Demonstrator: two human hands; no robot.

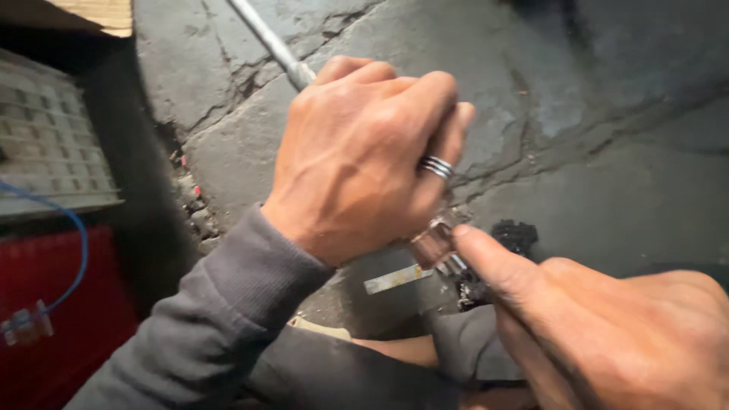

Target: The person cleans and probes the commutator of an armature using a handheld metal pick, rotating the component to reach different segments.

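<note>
My left hand [364, 152] is closed in a fist around a long silver metal rod [267, 38] that runs up toward the top of the view. A silver ring sits on one of its fingers. Below the fist, the rod's lower end shows as a shiny metal socket-like piece [433, 241]. My right hand [600, 326] comes in from the lower right. Its thumb tip presses against that metal end, and its fingers curl under it. My left arm wears a grey sleeve [220, 326].
Below the hands lies cracked grey concrete floor [592, 114]. A flat metal strip [395, 279] and a black clump of debris [516, 235] sit there. A red box [45, 319] with a blue wire and a pale grid-patterned panel [45, 137] stand at the left.
</note>
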